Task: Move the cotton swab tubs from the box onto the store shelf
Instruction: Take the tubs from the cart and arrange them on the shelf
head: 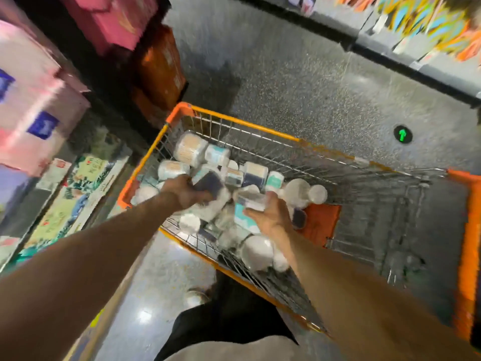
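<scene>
An orange-rimmed wire shopping cart (242,123) holds several round cotton swab tubs (191,149) with white, teal and dark labels. My left hand (186,191) reaches into the cart and grips a tub with a dark label (209,182). My right hand (273,217) reaches in beside it and holds a teal-and-white tub (242,213), with a clear tub (251,199) at its fingertips. The picture is blurred by motion.
Store shelving on the left carries pink boxes (33,100), orange packs (161,66) and green-patterned boxes (78,194). Another shelf with colourful goods (429,24) runs along the upper right. A green arrow sticker (402,134) marks the speckled floor beyond the cart. My shoe (195,298) shows below.
</scene>
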